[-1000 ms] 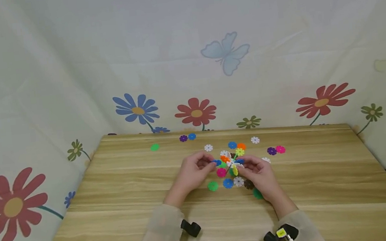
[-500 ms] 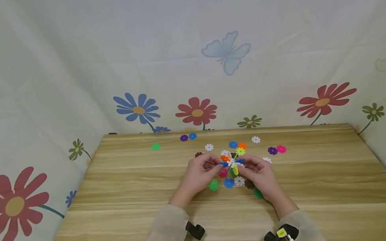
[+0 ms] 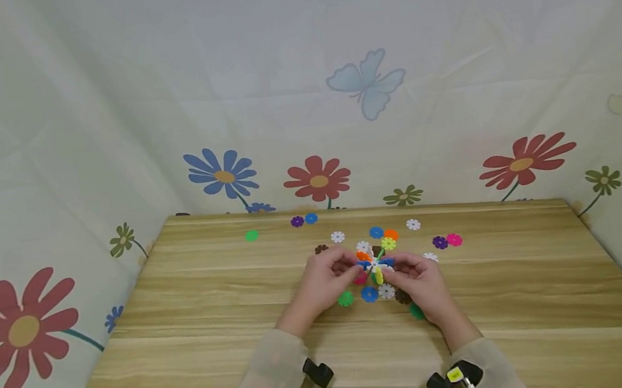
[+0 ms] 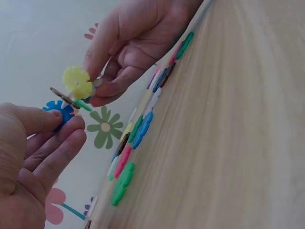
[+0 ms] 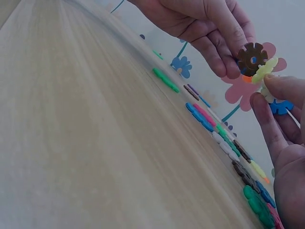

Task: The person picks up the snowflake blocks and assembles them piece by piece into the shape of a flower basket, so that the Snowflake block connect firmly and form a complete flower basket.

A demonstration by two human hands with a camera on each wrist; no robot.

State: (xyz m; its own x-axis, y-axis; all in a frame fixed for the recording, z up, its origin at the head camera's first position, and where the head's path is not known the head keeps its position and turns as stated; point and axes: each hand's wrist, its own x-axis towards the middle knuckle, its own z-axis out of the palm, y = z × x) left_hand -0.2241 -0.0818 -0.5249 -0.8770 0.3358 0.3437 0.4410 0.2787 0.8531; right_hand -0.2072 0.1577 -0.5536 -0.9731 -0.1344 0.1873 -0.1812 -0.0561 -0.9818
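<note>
Both hands meet over the table around a small cluster of interlocking snowflake discs [image 3: 375,265]. My left hand [image 3: 325,282] pinches a blue snowflake disc [image 4: 59,114] between thumb and fingers, at the cluster's left side. My right hand [image 3: 422,284] grips the cluster from the right, its thumb beside a yellow disc [image 5: 265,70]. A brown disc [image 5: 252,59] stands out from the cluster, and another blue disc [image 5: 281,107] sits by the right fingers. White, orange and green pieces also show in it. Fingers partly hide where the left blue disc touches the cluster.
Loose snowflake discs lie flat around and beneath the hands, among them a green one [image 3: 345,299], a blue one [image 3: 369,294] and a pink one [image 3: 454,240]. The wooden table [image 3: 189,336] meets a flower-printed cloth [image 3: 254,98] at its back edge.
My left hand has moved right, carrying the blue disc up to the cluster. A brown disc on the table has come into view behind it. The right hand has stayed nearly still.
</note>
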